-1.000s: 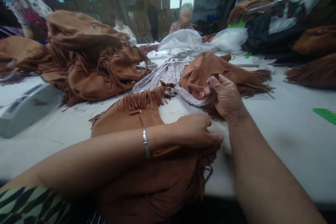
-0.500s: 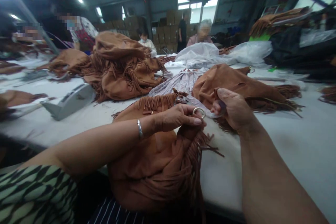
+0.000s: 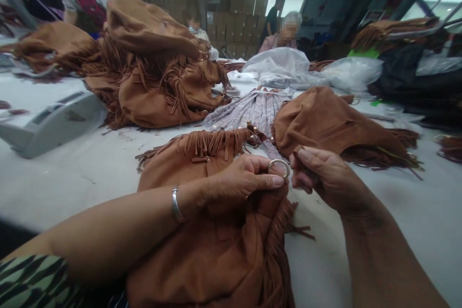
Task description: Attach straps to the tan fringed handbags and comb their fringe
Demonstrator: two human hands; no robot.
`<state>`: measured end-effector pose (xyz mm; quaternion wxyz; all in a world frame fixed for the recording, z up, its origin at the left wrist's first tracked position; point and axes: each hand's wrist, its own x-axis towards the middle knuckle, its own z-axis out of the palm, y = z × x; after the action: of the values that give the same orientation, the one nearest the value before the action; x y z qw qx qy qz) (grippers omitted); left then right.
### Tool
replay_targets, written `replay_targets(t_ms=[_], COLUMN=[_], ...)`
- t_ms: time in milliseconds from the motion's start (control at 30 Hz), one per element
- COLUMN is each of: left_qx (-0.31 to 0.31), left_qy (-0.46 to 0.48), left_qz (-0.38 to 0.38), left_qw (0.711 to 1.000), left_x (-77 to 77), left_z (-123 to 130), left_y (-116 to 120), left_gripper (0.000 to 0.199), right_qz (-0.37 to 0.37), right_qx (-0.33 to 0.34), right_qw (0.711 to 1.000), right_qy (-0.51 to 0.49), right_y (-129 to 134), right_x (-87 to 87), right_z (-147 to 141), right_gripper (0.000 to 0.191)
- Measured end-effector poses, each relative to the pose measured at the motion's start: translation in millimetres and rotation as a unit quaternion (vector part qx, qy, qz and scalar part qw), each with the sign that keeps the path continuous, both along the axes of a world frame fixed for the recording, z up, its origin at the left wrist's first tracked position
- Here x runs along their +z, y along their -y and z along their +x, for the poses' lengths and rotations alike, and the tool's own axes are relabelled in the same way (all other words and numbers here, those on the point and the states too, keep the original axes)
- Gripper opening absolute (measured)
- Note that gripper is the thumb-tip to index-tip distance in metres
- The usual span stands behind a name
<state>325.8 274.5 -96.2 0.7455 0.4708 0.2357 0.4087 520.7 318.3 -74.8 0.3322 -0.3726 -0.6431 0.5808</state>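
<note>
A brown fringed bag (image 3: 212, 269) lies over the front of the white table, with its fringe hanging at the right side. My left hand (image 3: 245, 178) is closed on a silver-coloured metal ring (image 3: 279, 160) at the bag's upper right corner, pinched between thumb and fingers. Just right of the ring, my right hand (image 3: 321, 173) is closed in a pinch. A small brown piece (image 3: 296, 151), perhaps the end of a leather strip, shows at its fingertips; the rest of it is hidden in the hand.
Brown fringed bags are piled (image 3: 155, 101) at the left, beside a grey device (image 3: 54, 125). Another brown bag (image 3: 325, 120) lies at the right, near a gathered pale cloth (image 3: 249, 108). Clear plastic (image 3: 277, 65) lies farther back. Several people are around the table and behind it.
The view has shifted, and the bag and ring appear larger. My right hand has come down nearer to the ring. My left hand still pinches it.
</note>
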Motion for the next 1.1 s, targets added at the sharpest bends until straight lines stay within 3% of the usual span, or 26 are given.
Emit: replay_targets(t_ms=[133, 300, 500, 767, 967, 1100], left_qx=[0.001, 0.016, 0.017, 0.045, 0.057, 0.097], left_qy=[-0.002, -0.004, -0.027, -0.102, -0.126, -0.152], left_qz=[0.026, 0.005, 0.034, 0.103, 0.101, 0.096], left_qw=[1.000, 1.000, 0.999, 0.988, 0.985, 0.979], left_x=[-2.6, -3.3, -1.2, 0.4, -2.0, -1.8], left_z=[1, 3, 11, 17, 22, 26], left_y=[-3, -2, 1, 3, 6, 8], left_gripper=[0.030, 0.042, 0.041, 0.036, 0.032, 0.029], right_qz=[0.004, 0.001, -0.020, -0.055, -0.059, -0.066], right_qx=[0.015, 0.041, 0.017, 0.047, 0.034, 0.035], right_qw=[1.000, 0.998, 0.998, 0.997, 0.997, 0.995], right_qy=[0.005, 0.041, 0.055, 0.023, 0.041, 0.059], right_y=[2, 6, 5, 7, 7, 6], right_x=[0.2, -0.4, 1.0, 3.4, 8.5, 11.6], right_z=[-4, -7, -4, -3, -1, -1], right_gripper=[0.034, 0.038, 0.043, 0.042, 0.042, 0.043])
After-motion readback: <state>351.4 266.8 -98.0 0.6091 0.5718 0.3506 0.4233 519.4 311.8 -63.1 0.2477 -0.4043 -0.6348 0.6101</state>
